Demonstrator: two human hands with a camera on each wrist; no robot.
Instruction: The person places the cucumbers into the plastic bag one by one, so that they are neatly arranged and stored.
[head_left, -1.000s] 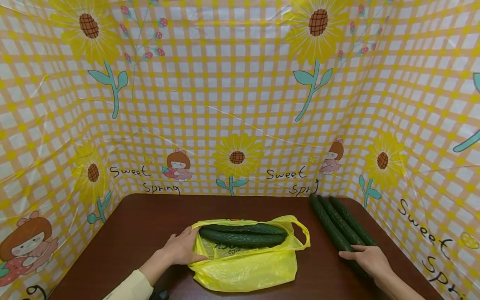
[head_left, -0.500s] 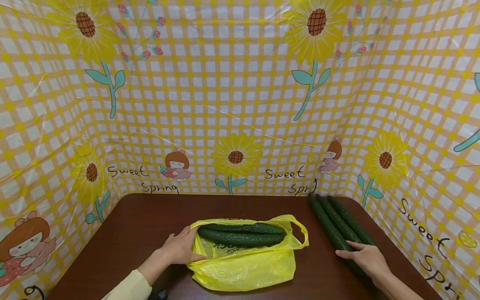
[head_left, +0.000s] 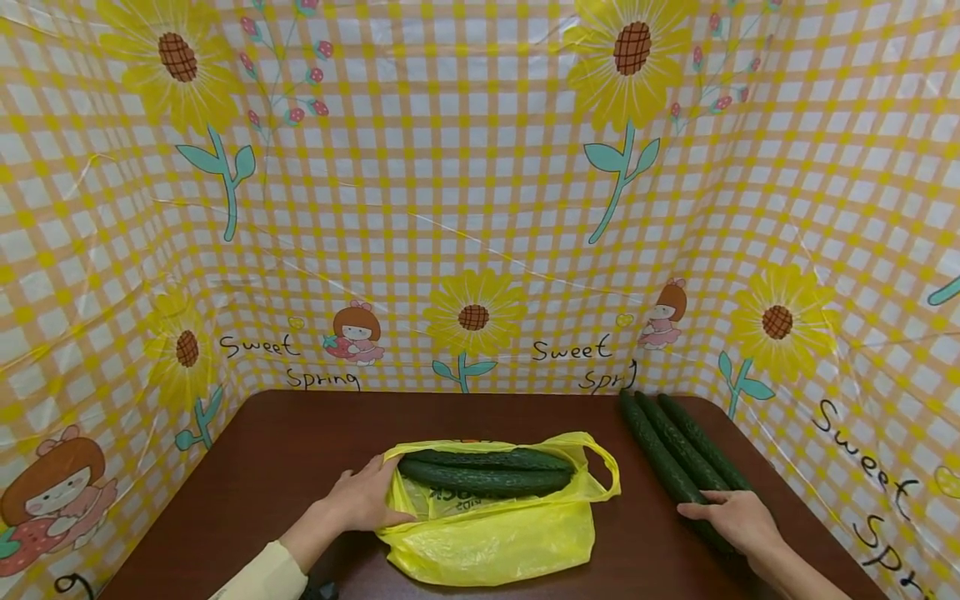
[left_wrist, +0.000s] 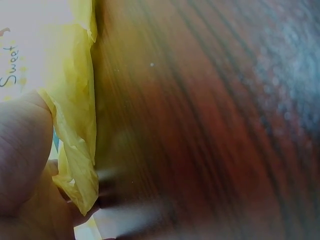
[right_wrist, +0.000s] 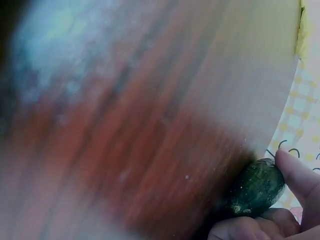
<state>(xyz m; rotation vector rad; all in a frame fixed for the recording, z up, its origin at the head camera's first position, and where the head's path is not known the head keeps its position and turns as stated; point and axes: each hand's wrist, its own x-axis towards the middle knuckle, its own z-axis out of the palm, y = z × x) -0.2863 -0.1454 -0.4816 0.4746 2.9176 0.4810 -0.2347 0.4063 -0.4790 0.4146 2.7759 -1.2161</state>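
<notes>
A yellow plastic bag (head_left: 495, 546) lies on its side with its mouth spread wide, and two dark green cucumbers (head_left: 487, 481) lie side by side in it. My left hand (head_left: 363, 498) holds the bag's left end, thumb at the near edge and fingers at the far edge. In the left wrist view the bag's plastic (left_wrist: 77, 107) runs between thumb and fingers. At the right, my right hand (head_left: 738, 518) grips the near part of the leftmost of three cucumbers (head_left: 662, 458). The right wrist view shows that cucumber's end (right_wrist: 257, 189) between thumb and fingers.
Two more cucumbers (head_left: 701, 442) lie right beside the gripped one, pointing to the back of the brown table (head_left: 300, 425). A bag handle loop (head_left: 611, 467) sticks out toward them. Checked yellow cloth (head_left: 480, 250) walls in the back and both sides.
</notes>
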